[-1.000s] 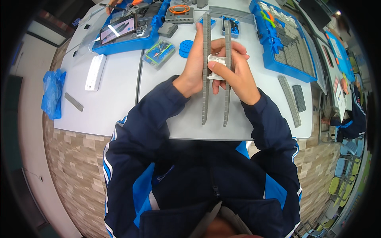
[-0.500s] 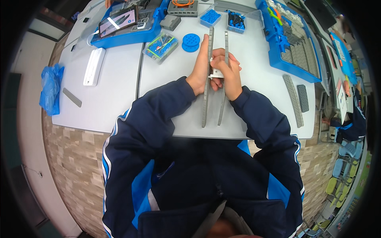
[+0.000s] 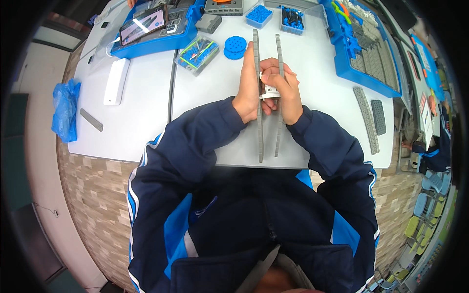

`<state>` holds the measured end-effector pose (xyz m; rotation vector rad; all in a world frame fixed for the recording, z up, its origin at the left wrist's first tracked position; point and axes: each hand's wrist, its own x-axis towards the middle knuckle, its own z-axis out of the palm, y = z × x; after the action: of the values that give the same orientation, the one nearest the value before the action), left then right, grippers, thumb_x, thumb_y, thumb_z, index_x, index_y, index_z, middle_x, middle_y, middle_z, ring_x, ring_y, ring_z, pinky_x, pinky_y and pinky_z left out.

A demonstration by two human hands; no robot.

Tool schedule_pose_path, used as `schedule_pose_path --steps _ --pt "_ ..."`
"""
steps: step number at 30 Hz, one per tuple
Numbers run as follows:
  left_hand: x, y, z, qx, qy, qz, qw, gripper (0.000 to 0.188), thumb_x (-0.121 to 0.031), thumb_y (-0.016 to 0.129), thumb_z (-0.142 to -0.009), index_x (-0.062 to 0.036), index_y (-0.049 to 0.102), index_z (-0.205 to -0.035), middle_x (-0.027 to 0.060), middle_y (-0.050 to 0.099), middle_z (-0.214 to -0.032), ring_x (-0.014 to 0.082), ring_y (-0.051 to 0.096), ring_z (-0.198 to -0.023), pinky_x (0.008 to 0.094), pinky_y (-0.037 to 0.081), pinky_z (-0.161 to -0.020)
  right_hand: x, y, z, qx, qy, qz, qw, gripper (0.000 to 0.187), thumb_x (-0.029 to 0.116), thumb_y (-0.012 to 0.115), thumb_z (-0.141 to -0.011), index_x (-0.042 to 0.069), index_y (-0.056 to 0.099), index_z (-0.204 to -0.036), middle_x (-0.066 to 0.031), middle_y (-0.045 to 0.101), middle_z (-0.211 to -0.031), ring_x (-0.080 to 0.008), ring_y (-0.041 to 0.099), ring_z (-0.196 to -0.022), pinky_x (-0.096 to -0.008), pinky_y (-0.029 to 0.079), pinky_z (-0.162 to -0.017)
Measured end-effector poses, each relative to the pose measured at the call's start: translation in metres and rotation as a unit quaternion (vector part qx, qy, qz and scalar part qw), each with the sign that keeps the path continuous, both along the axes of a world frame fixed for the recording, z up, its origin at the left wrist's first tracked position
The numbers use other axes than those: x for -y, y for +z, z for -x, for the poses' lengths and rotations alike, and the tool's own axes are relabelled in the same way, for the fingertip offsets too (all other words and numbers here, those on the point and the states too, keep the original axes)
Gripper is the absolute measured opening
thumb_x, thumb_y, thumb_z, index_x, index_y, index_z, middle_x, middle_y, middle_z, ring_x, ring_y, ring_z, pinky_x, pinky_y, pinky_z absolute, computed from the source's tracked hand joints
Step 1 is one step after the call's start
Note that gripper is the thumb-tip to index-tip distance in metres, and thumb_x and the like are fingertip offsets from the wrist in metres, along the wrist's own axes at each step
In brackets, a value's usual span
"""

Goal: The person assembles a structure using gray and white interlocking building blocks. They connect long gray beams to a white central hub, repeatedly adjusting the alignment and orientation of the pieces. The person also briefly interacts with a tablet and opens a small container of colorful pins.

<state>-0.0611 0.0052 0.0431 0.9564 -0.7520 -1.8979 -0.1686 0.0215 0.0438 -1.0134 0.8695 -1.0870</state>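
Two long grey perforated building beams stand on edge, roughly parallel, over the table's near middle: the left beam (image 3: 260, 136) and the right beam (image 3: 278, 136). A small white connector block (image 3: 271, 92) sits between them. My left hand (image 3: 248, 90) presses along the outer side of the left beam, its upper finger straight along it. Around the right beam closes my right hand (image 3: 289, 93), its thumb reaching over to the white block. Some fingertips show below the block; the rest are hidden.
Ahead lie a blue wheel (image 3: 235, 47), a clear parts box (image 3: 198, 54), tubs of blue pegs (image 3: 259, 16) and black pegs (image 3: 292, 20). A blue case (image 3: 364, 78) is at right, near loose grey beams (image 3: 366, 119). At left: a phone (image 3: 142, 25), white bar-shaped device (image 3: 116, 82), blue bag (image 3: 66, 111).
The lower end of the left beam has swung slightly right, so both beams stand more upright in view. Both hands keep their hold; the whole view has shifted slightly.
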Motion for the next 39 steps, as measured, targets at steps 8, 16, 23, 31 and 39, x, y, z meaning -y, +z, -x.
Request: schedule_pose_path --steps 8,16,23,31,39 --pt "-0.011 0.051 -0.010 0.068 -0.046 0.168 0.982 0.089 -0.075 0.014 -0.097 -0.0017 0.054 -0.126 0.0177 0.068 -0.111 0.0206 0.069 -0.072 0.0292 0.055 -0.052 0.001 0.050 0.028 -0.017 0.107 0.006 0.994 0.031 0.029 0.061 -0.093 -0.001 0.058 -0.093 -0.0082 0.058 -0.069 -0.0144 0.054 -0.042 -0.0248 0.038 -0.040" --pt "-0.036 0.079 -0.025 0.138 -0.091 0.392 0.905 0.065 -0.012 0.059 -0.100 0.0012 0.027 -0.154 0.0184 0.053 -0.138 0.0188 0.068 -0.092 0.0309 0.056 -0.080 -0.011 0.094 0.053 -0.061 0.014 0.085 0.994 0.032 0.028 0.064 -0.095 -0.003 0.058 -0.097 -0.0102 0.064 -0.085 -0.0129 0.056 -0.050 -0.0251 0.044 -0.045" --pt "-0.042 0.048 -0.042 0.262 -0.099 0.346 0.895 0.062 -0.001 0.048 -0.096 -0.0026 0.032 -0.156 0.0119 0.060 -0.122 0.0150 0.068 -0.078 0.0268 0.053 -0.071 0.005 0.058 0.048 -0.089 0.114 0.050 0.988 0.028 0.028 0.061 -0.096 0.001 0.057 -0.090 -0.0074 0.064 -0.073 -0.0145 0.058 -0.049 -0.0268 0.044 -0.051" --pt "-0.020 0.027 -0.046 0.280 -0.074 0.365 0.885 0.062 -0.003 0.053 -0.089 -0.0048 0.043 -0.151 0.0139 0.067 -0.102 0.0177 0.067 -0.071 0.0291 0.055 -0.066 0.022 0.023 0.044 -0.070 0.096 0.038 0.992 0.028 0.027 0.061 -0.094 -0.001 0.058 -0.092 -0.0098 0.063 -0.077 -0.0167 0.060 -0.052 -0.0281 0.045 -0.054" --pt "-0.030 0.023 -0.033 0.280 0.045 0.446 0.849 0.061 0.001 0.054 -0.090 -0.0079 0.045 -0.150 0.0110 0.061 -0.114 0.0195 0.066 -0.086 0.0303 0.056 -0.076 0.010 0.023 0.036 -0.024 0.043 0.141 0.989 0.030 0.028 0.062 -0.096 -0.001 0.059 -0.097 -0.0099 0.065 -0.080 -0.0167 0.062 -0.056 -0.0273 0.047 -0.055"
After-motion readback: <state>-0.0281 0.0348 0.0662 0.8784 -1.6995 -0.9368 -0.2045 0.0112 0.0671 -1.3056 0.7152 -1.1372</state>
